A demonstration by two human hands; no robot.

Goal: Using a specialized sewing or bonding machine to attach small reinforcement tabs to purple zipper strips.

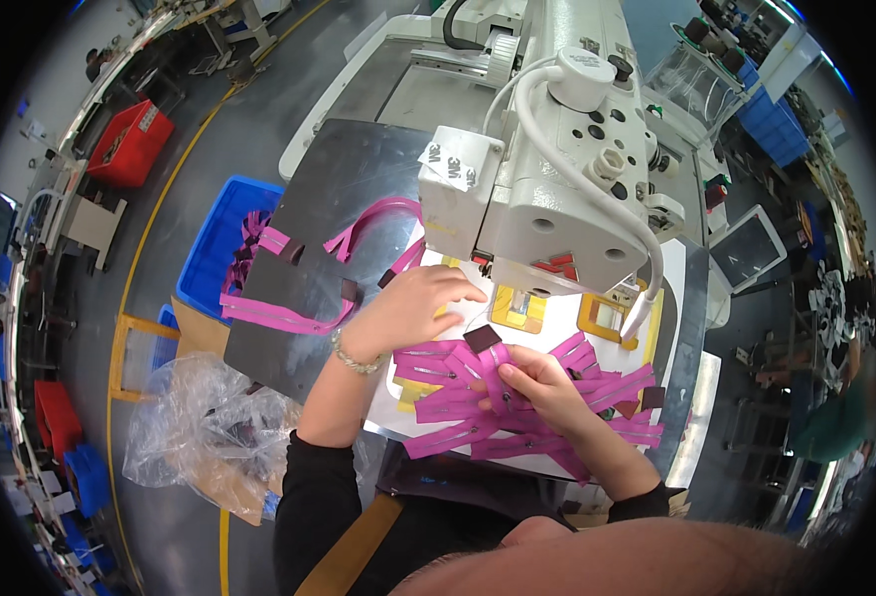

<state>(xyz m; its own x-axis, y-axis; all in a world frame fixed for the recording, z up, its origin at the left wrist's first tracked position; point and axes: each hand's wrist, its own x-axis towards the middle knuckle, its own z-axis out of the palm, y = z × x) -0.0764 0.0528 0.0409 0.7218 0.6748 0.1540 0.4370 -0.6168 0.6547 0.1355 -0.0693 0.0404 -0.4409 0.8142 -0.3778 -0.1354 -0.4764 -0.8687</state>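
Machine (567, 223) fills the far side, its head just beyond your hands. Desk (344, 179) beneath it, dark metal with a white sheet (567, 306) near you. Off the desk's left edge, a crumpled clear bag (185, 427); farther up that side, a blue bin (221, 223), loose pink zips (274, 313) trailing from it onto the metal.

Close to you, on the sheet, a pile (448, 407) of pink zips lying crosswise, some under your right hand. Left hand (458, 307) beside the machine head, fingers apart, nothing seen in its grasp; whether it brushes the zip behind it, you cannot tell from here. Right hand (539, 382) pinches one zip (499, 382) between thumb and finger, above the pile. Yellow frame (517, 310) just beyond that pinch. Smallest: the dark patch (482, 339) at the held zip's far end, tilted up.

For good handling, best grip close behind the patch so it doesn't flop; keep it flat, unfolded; lift the zip's tail free of the pile so nothing drags; left fingertips probably safest well out from under the head
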